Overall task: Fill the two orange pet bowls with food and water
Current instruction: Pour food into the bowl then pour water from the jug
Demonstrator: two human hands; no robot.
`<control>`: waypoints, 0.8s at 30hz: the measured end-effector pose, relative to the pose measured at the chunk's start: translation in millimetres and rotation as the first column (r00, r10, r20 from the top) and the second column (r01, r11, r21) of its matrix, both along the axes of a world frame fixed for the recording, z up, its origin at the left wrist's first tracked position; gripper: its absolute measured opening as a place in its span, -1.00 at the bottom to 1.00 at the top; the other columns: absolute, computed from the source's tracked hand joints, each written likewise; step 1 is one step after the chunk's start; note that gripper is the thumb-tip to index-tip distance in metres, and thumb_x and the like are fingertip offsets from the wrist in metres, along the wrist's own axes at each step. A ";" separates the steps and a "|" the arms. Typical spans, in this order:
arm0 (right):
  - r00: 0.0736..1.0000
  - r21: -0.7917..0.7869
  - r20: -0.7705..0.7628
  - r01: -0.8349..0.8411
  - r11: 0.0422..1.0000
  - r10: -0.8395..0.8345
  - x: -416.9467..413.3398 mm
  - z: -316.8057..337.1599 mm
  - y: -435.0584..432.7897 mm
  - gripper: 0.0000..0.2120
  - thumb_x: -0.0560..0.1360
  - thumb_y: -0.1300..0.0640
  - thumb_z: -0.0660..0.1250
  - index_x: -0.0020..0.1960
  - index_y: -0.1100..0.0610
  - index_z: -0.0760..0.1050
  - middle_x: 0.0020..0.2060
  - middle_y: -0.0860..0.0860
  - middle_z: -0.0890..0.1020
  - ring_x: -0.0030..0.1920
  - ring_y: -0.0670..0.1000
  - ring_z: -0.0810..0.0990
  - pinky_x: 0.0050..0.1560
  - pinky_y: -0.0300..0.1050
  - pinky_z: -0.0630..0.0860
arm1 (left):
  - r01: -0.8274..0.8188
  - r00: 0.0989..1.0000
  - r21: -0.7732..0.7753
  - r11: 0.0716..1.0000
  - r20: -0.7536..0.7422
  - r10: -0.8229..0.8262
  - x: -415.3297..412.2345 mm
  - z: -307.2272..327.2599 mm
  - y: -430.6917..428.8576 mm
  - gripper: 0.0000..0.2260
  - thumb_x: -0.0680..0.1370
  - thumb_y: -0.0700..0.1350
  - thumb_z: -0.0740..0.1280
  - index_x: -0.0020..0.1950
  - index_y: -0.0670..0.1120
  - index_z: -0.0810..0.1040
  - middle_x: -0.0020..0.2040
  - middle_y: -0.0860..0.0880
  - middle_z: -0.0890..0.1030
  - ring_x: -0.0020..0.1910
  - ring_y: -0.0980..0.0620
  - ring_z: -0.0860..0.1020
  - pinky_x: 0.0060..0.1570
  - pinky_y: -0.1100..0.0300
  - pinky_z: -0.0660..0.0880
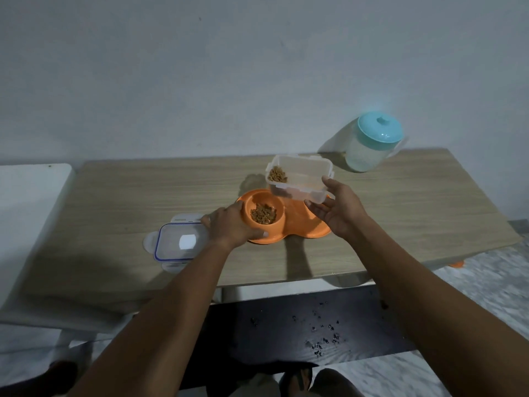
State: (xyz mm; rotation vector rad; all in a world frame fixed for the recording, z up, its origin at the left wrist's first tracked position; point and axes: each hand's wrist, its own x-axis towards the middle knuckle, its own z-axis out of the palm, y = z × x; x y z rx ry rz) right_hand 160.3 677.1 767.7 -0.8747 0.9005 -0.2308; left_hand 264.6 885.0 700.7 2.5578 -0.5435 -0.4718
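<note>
An orange double pet bowl [303, 227] sits mid-table. Its left bowl [263, 214] holds brown kibble. My left hand [229, 226] grips the rim of that left bowl. My right hand [337, 213] holds a clear plastic food container [300, 179] tilted above the right bowl, with a small heap of kibble in its far-left corner. The container and my hand hide most of the right bowl. A water jug [369, 144] with a teal lid stands at the back right of the table.
The container's clear lid [177, 242] with a blue seal lies on the wooden table [128, 196] left of the bowls. A white surface [31, 202] adjoins the table's left end. A dark bench [286, 325] with scattered kibble sits below the front edge.
</note>
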 end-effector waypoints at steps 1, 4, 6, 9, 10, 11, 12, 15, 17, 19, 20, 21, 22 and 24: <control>1.000 -0.015 -0.012 -0.018 1.000 0.018 8.8 -0.1 -1.1 -0.79 0.61 0.11 0.39 0.19 0.17 0.52 0.18 0.29 0.65 -0.02 0.19 0.67 0.20 0.06 0.65 | -0.016 1.000 -0.009 1.000 0.018 0.016 -0.7 1.9 -3.0 -0.14 0.09 0.43 0.50 0.34 0.22 0.41 0.14 0.02 0.64 0.25 -0.11 0.51 0.19 -0.14 0.23; 0.994 -0.090 -0.053 -0.101 0.991 0.096 44.7 -2.5 -8.7 -0.72 0.62 0.07 0.38 0.28 0.13 0.50 0.35 0.25 0.54 0.00 0.21 0.68 -0.12 -0.06 0.70 | -0.033 0.999 -0.046 0.998 0.022 0.034 -3.1 8.0 -10.9 -0.14 0.11 0.39 0.52 0.37 0.21 0.41 0.14 0.03 0.65 0.24 -0.09 0.52 0.13 -0.06 0.23; 0.986 -0.122 -0.063 -0.160 0.980 0.154 70.1 -7.2 -13.7 -0.65 0.62 0.06 0.37 0.36 0.14 0.47 0.41 0.22 0.48 0.09 0.25 0.67 -0.20 -0.10 0.69 | -0.047 0.999 -0.040 0.998 -0.016 0.046 -3.2 11.5 -13.7 -0.15 0.14 0.35 0.55 0.39 0.21 0.41 0.14 0.03 0.65 0.23 -0.10 0.54 0.08 -0.03 0.20; 0.963 -0.128 -0.088 -0.264 0.956 0.254 105.9 -18.3 -18.7 -0.65 0.64 0.08 0.36 0.37 0.19 0.48 0.41 0.22 0.46 0.17 0.27 0.63 -0.15 -0.09 0.70 | -0.091 0.995 -0.028 0.995 -0.039 0.090 -1.2 9.6 -13.9 -0.15 0.14 0.34 0.56 0.39 0.24 0.41 0.13 0.02 0.66 0.23 -0.12 0.53 0.11 -0.03 0.21; 0.957 -0.132 -0.095 -0.285 0.949 0.274 114.4 -22.8 -19.3 -0.65 0.64 0.09 0.36 0.37 0.21 0.48 0.39 0.22 0.47 0.18 0.27 0.62 -0.12 -0.06 0.70 | -0.092 0.995 -0.027 0.995 -0.033 0.092 -1.9 8.5 -12.4 -0.14 0.12 0.36 0.55 0.39 0.25 0.40 0.13 0.02 0.66 0.23 -0.13 0.53 0.17 -0.06 0.24; 0.949 -0.132 -0.108 -0.308 0.942 0.295 123.1 -26.5 -20.1 -0.68 0.65 0.09 0.35 0.34 0.22 0.49 0.36 0.22 0.49 0.18 0.27 0.62 -0.10 -0.05 0.70 | -0.103 0.994 -0.035 0.994 -0.037 0.102 -1.0 5.0 -12.4 -0.12 0.11 0.37 0.55 0.39 0.26 0.39 0.13 0.03 0.66 0.24 -0.13 0.53 0.23 -0.09 0.25; 0.942 -0.127 -0.122 -0.328 0.936 0.313 131.0 -30.3 -21.6 -0.71 0.65 0.09 0.35 0.30 0.22 0.49 0.32 0.22 0.51 0.18 0.26 0.62 -0.11 -0.05 0.69 | -0.120 0.992 -0.052 0.991 -0.049 0.118 -0.2 1.8 -13.3 -0.10 0.09 0.36 0.55 0.40 0.26 0.39 0.12 0.04 0.66 0.24 -0.13 0.53 0.28 -0.11 0.26; 0.929 -0.094 -0.154 -0.354 0.930 0.338 144.7 -39.5 -25.4 -0.85 0.67 0.12 0.32 0.12 0.21 0.52 0.19 0.22 0.57 0.05 0.22 0.62 -0.24 -0.11 0.67 | -0.145 0.987 -0.066 0.987 -0.072 0.141 1.1 0.2 -15.7 -0.10 0.09 0.32 0.57 0.40 0.27 0.39 0.10 0.05 0.66 0.25 -0.13 0.52 0.33 -0.14 0.24; 0.930 -0.089 -0.153 -0.349 0.933 0.333 150.4 -46.1 -29.6 -0.86 0.68 0.15 0.30 0.14 0.24 0.52 0.22 0.24 0.58 -0.01 0.22 0.64 -0.30 -0.12 0.69 | -0.150 0.987 -0.049 0.987 -0.070 0.146 1.6 2.7 -18.5 -0.10 0.10 0.31 0.58 0.40 0.27 0.38 0.12 0.03 0.65 0.28 -0.16 0.49 0.34 -0.15 0.21; 0.933 -0.098 -0.158 -0.341 0.935 0.324 150.8 -51.6 -32.4 -0.77 0.69 0.20 0.27 0.28 0.31 0.50 0.15 0.21 0.61 -0.11 0.18 0.66 -0.19 -0.07 0.71 | -0.156 0.985 -0.046 0.987 -0.078 0.153 1.5 4.7 -19.5 -0.11 0.11 0.28 0.60 0.41 0.25 0.39 0.13 0.02 0.65 0.29 -0.15 0.49 0.33 -0.13 0.20; 0.934 -0.094 -0.163 -0.334 0.938 0.317 150.2 -53.7 -33.6 -0.73 0.70 0.23 0.25 0.34 0.34 0.47 0.06 0.17 0.61 -0.13 0.16 0.65 -0.13 -0.04 0.70 | -0.158 0.984 -0.048 0.986 -0.085 0.154 1.2 5.2 -19.6 -0.12 0.12 0.26 0.61 0.41 0.24 0.40 0.13 0.02 0.65 0.29 -0.15 0.49 0.33 -0.11 0.21; 0.935 -0.090 -0.163 -0.333 0.939 0.316 148.1 -53.7 -34.9 -0.70 0.70 0.25 0.24 0.38 0.36 0.44 0.00 0.15 0.59 -0.12 0.15 0.64 -0.09 -0.02 0.70 | -0.159 0.984 -0.044 0.986 -0.091 0.155 1.4 4.5 -19.5 -0.12 0.12 0.27 0.61 0.41 0.24 0.41 0.13 0.02 0.66 0.28 -0.14 0.50 0.33 -0.10 0.23; 0.935 -0.086 -0.157 -0.335 0.938 0.319 146.1 -52.8 -35.7 -0.69 0.70 0.26 0.23 0.40 0.36 0.42 0.02 0.15 0.56 -0.09 0.16 0.64 -0.07 -0.01 0.70 | -0.155 0.985 -0.032 0.987 -0.085 0.152 2.0 4.0 -19.5 -0.11 0.10 0.29 0.59 0.40 0.25 0.40 0.12 0.02 0.66 0.27 -0.13 0.51 0.33 -0.12 0.25; 0.938 -0.095 -0.145 -0.331 0.939 0.316 140.6 -49.9 -39.4 -0.68 0.69 0.28 0.24 0.42 0.35 0.43 0.17 0.21 0.52 -0.03 0.19 0.64 -0.08 -0.02 0.71 | -0.139 0.987 -0.003 0.990 -0.077 0.138 4.4 2.4 -20.8 -0.12 0.06 0.36 0.55 0.36 0.28 0.41 0.08 0.05 0.67 0.23 -0.12 0.54 0.29 -0.16 0.30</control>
